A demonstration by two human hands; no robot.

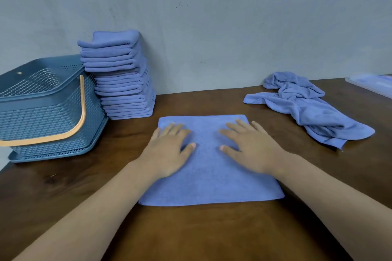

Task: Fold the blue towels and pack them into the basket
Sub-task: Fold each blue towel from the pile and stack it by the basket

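A blue towel (209, 178) lies spread flat on the brown table in front of me. My left hand (169, 150) presses flat on its left part with fingers straight and spread. My right hand (251, 148) presses flat on its right part the same way. A tall stack of folded blue towels (121, 76) stands against the wall at the back left. Beside it, at the far left, sits a blue perforated basket (42, 116) with an orange handle folded down over its front; I see nothing in it. Crumpled unfolded blue towels (307, 108) lie at the right.
The grey wall (212, 27) closes off the back of the table (191, 235). A pale flat tray or lid (373, 85) shows at the far right edge. The table's left corner ends just beneath the basket.
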